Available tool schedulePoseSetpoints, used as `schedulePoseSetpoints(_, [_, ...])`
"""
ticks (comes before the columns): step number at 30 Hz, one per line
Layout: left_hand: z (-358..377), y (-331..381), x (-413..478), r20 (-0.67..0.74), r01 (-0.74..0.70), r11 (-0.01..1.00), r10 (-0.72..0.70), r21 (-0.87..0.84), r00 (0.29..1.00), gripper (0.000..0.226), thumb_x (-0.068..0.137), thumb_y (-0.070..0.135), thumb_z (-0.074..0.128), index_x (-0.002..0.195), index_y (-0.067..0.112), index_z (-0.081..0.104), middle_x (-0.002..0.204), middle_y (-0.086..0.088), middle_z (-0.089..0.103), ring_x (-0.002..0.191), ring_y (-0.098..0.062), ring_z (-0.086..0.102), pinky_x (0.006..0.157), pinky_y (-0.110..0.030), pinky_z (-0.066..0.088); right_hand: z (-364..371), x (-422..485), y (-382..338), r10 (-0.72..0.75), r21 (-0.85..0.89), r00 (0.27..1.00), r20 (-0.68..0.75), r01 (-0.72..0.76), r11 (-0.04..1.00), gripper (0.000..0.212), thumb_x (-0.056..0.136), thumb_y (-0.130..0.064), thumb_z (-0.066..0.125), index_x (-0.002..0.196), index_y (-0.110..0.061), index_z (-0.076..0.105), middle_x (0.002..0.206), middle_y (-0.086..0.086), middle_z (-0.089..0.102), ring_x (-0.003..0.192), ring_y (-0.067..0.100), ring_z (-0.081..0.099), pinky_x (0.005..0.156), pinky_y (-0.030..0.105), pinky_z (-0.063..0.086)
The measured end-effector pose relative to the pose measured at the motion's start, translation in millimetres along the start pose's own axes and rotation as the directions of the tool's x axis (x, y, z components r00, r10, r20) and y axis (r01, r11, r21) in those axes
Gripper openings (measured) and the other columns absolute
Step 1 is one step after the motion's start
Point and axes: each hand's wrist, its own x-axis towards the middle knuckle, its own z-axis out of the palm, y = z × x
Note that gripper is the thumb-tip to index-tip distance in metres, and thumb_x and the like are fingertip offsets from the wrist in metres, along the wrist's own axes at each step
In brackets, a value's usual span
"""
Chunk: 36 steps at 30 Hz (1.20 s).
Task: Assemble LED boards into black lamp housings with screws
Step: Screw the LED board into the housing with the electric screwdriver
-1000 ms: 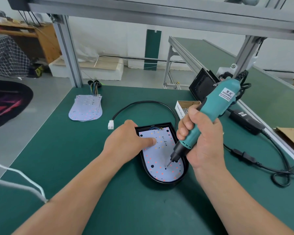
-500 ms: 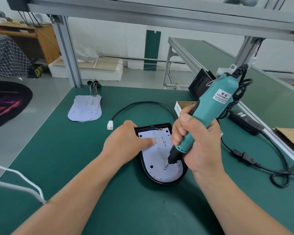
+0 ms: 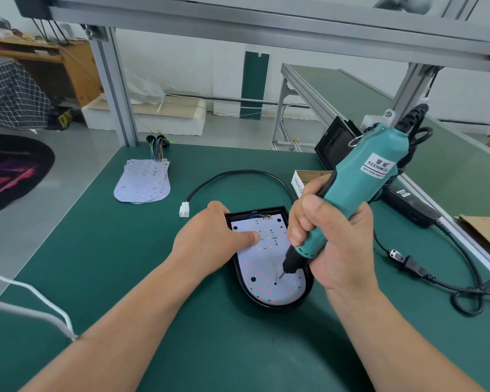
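Boards sit in a spare stack (image 3: 142, 182) at left as the left hand (image 3: 207, 239) thumbs the LED board (image 3: 266, 267) flat inside the black lamp housing (image 3: 309, 290), fingers hidden. The right hand (image 3: 337, 247) wraps the electric screwdriver (image 3: 359, 188), bit on the board's lower part; it is best kept square and pressed straight down. The cardboard box (image 3: 300, 182) behind hides its contents.

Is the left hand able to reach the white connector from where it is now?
Probably yes: the white connector lies close beside the left hand with nothing between them, though that hand is pressing the LED board.
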Motion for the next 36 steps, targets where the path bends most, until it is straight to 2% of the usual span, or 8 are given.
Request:
schedulePoseSetpoints(5, [0.4,-0.2,-0.3,-0.003,-0.004,1.0,0.004,0.018,1.0,0.059,0.071,0.069,0.077,0.105,0.03,0.049,0.085,0.013,0.068,0.077,-0.008,0.064,0.062,-0.032,0.047,3.0,-1.9,-1.5,-0.014,-0.003,1.0,0.02,0.014,1.0,0.01,0.083,-0.013,0.064,0.081,-0.016,0.054,0.061,0.004,0.043,0.047,0.024,0.044,0.051,0.029,0.04])
schedulePoseSetpoints(10, [0.9,0.3,0.7,-0.004,-0.002,1.0,0.002,0.017,1.0,0.058,0.07,0.069,0.077,0.103,0.03,0.049,0.083,0.013,0.067,0.075,-0.008,0.064,0.06,-0.031,0.045,2.1,-2.5,0.2,-0.03,-0.023,0.998,0.059,0.032,0.999,0.004,0.086,-0.012,0.064,0.086,-0.014,0.06,0.059,0.003,0.046,0.047,0.026,0.044,0.053,0.029,0.042])
schedulePoseSetpoints(19, [1.0,0.9,0.2,-0.011,0.003,0.999,-0.002,0.038,1.0,0.062,0.071,0.071,0.077,0.108,0.029,0.049,0.082,0.012,0.064,0.072,-0.007,0.062,0.056,-0.031,0.039,2.8,-5.7,6.6,-0.057,-0.094,0.988,0.141,0.07,0.993,0.009,0.086,-0.004,0.063,0.09,-0.013,0.062,0.059,0.001,0.054,0.045,0.033,0.044,0.055,0.033,0.043])
schedulePoseSetpoints(27, [-1.5,2.3,-1.8,0.0,0.008,1.0,-0.008,0.027,1.0,0.063,0.073,0.07,0.078,0.111,0.028,0.05,0.086,0.013,0.064,0.076,-0.006,0.062,0.059,-0.032,0.042,2.1,-5.8,5.4,-0.062,-0.092,0.992,0.112,0.072,0.993,0.012,0.085,-0.003,0.063,0.09,-0.014,0.063,0.059,-0.001,0.054,0.046,0.033,0.044,0.054,0.034,0.043])
schedulePoseSetpoints(31, [-3.2,1.0,-3.2,-0.001,-0.018,0.999,0.018,0.032,1.0,0.069,0.075,0.072,0.076,0.123,0.029,0.05,0.089,0.016,0.062,0.081,-0.005,0.061,0.061,-0.031,0.042,3.4,-5.0,1.9,-0.087,-0.045,0.992,0.087,0.091,0.995,0.008,0.086,-0.008,0.062,0.088,-0.016,0.062,0.06,0.001,0.051,0.047,0.028,0.046,0.054,0.03,0.042])
schedulePoseSetpoints(36, [-4.7,-1.5,-3.8,0.001,-0.05,0.999,0.05,0.012,0.999,0.088,0.076,0.075,0.075,0.146,0.032,0.045,0.102,0.019,0.056,0.098,-0.014,0.057,0.076,-0.034,0.046,-2.5,2.4,-2.8,-0.061,0.058,0.998,-0.027,0.062,0.996,0.01,0.088,-0.012,0.061,0.08,-0.018,0.058,0.065,0.007,0.04,0.049,0.023,0.044,0.054,0.029,0.04])
